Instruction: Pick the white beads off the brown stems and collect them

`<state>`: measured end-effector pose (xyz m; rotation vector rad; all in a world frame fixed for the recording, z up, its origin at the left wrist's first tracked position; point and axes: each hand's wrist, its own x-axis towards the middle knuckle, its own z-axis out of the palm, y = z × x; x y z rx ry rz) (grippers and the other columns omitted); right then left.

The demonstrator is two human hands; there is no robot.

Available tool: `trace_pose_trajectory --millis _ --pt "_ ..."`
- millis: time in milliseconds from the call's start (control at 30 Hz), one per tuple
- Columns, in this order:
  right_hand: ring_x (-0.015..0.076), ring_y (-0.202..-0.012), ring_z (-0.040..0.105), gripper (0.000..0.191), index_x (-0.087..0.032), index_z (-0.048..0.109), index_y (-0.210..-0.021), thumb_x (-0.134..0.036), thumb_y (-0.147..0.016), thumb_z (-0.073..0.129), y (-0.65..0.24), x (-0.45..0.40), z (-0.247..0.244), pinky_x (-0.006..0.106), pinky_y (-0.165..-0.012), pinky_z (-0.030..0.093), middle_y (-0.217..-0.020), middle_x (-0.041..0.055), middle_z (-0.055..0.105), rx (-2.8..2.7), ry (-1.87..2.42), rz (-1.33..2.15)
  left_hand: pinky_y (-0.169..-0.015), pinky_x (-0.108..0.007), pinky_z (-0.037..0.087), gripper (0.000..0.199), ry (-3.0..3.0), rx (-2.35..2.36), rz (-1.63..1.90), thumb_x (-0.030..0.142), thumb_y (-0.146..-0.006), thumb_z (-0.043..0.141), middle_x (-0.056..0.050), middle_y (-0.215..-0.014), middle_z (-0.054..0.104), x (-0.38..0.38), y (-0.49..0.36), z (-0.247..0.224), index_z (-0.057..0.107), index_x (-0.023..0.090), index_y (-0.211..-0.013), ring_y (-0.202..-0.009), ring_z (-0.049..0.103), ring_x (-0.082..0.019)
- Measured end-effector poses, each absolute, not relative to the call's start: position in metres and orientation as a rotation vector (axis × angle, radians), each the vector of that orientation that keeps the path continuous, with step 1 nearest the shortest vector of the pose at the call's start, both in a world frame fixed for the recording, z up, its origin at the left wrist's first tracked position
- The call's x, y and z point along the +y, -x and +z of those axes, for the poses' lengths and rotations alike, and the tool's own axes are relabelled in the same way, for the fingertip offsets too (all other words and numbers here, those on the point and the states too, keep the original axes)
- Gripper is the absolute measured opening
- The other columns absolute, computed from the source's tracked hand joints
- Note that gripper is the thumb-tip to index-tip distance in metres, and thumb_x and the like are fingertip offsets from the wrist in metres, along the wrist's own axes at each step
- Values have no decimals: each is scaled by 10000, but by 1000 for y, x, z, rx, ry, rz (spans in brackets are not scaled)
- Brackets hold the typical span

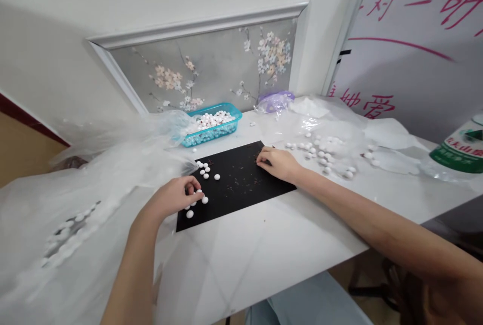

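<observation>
A black mat [234, 184] lies on the white table, with small reddish and pale specks on it. My left hand [180, 195] is at the mat's left edge, thumb and fingers curled round a white ball [199, 192], with more white balls [205, 199] beside and below it. Further back on the mat sit several loose white balls [206, 170] near a few dark red bits [211, 162]. At the mat's back right corner, my right hand [277, 162] has its fingertips pinched over small dark red pieces; what they hold is too small to make out.
A blue basket [236, 119] full of white balls stands behind the mat. Clear plastic bags [124, 164] cover the left side. Several white balls [327, 156] and crumpled plastic lie at right, near a green-labelled bottle [462, 149]. A purple item [277, 99] rests by the wall.
</observation>
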<state>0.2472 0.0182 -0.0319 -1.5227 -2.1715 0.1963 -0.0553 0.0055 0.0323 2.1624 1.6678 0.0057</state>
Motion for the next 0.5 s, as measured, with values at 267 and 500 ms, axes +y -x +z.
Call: trace_pose_trajectory --millis 267,500 --pt "110 -527 476 128 -224 610 -851 -260 -830 489 -239 9 -28 248 -583 350 -686 -15 609 -1918 1430 280 -520 -239 362 279 -2248 1782 -43 464 -710 500 14 -759 650 2 46 37 644 248 -814 -624 570 -150" --pt "86 -483 440 125 -201 657 -824 -253 -753 568 -233 6 -29 260 -608 409 -758 8 639 -1830 1316 366 -517 -240 351 259 -2328 1777 -27 455 -720 486 12 -765 643 1 42 36 639 249 -753 -652 567 -153"
